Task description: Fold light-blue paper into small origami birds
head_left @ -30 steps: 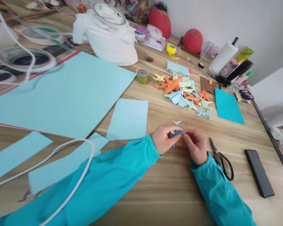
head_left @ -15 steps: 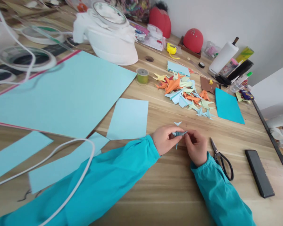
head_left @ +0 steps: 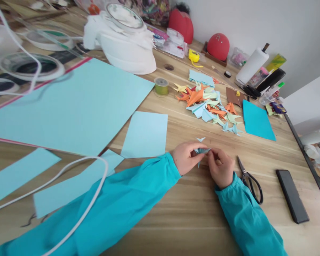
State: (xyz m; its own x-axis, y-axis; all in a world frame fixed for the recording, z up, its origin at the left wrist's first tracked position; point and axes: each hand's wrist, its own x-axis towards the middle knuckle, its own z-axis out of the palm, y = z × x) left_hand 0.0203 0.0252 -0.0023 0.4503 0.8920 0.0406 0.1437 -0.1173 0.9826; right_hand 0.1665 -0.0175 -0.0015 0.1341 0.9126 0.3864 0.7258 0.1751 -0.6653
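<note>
A small folded light-blue paper figure [head_left: 202, 151] is pinched between the thumb and fingers of my left hand [head_left: 186, 157]. My right hand [head_left: 220, 167] is closed at its right tip, thumb and index finger gripping the paper there. Part of the figure is hidden by my fingers, and one pointed end sticks out below. Just beyond my hands lies a small V-shaped blue scrap [head_left: 201, 139]. Scissors [head_left: 249, 179] with black handles rest right of my right hand. Further back is a pile of folded paper figures [head_left: 202, 103] in orange, pale green, yellow and blue.
Large light-blue sheets [head_left: 77, 106] and a smaller sheet [head_left: 146, 135] cover the left side. A white cable [head_left: 104, 170] loops above my left sleeve. Thread spool [head_left: 161, 86], turquoise paper [head_left: 258, 120] and phone [head_left: 292, 195] lie around. White tape rolls [head_left: 32, 69] sit far left.
Both hands stay nearly in place. My right hand has shifted very slightly left on the paper figure's tip, and the figure's lower point shows a little less.
</note>
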